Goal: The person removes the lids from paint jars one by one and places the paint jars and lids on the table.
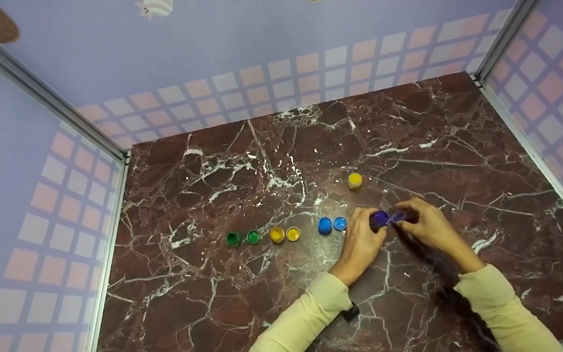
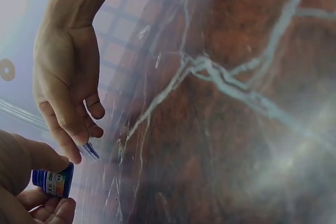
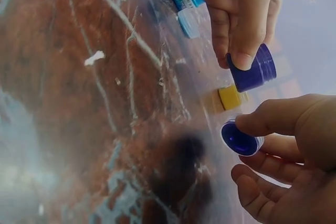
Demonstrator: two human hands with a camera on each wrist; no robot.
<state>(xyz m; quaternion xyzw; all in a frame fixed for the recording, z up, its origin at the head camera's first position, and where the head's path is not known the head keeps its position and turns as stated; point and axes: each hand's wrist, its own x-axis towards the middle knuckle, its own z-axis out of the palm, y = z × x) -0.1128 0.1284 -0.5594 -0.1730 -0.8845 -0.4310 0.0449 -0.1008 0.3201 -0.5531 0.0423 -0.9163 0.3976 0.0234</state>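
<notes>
My left hand (image 1: 359,242) grips a small purple paint jar (image 1: 380,218), whose printed label shows in the left wrist view. Thumb and fingers of my right hand (image 1: 430,227) pinch the jar's lid (image 3: 241,139), which is apart from the jar. Purple paint coats the lid's inside. Just left of my left hand are an uncovered blue paint jar (image 1: 325,225) and its lid (image 1: 340,223). A yellow paint jar (image 1: 355,181) stands beyond both hands.
Farther left, an uncovered yellow jar (image 1: 277,234) stands beside its lid (image 1: 293,234), then a green jar (image 1: 233,238) beside its lid (image 1: 253,237). Lilac panels (image 1: 242,44) with printed squares border the dark red marbled tabletop (image 1: 174,303) at the back and sides.
</notes>
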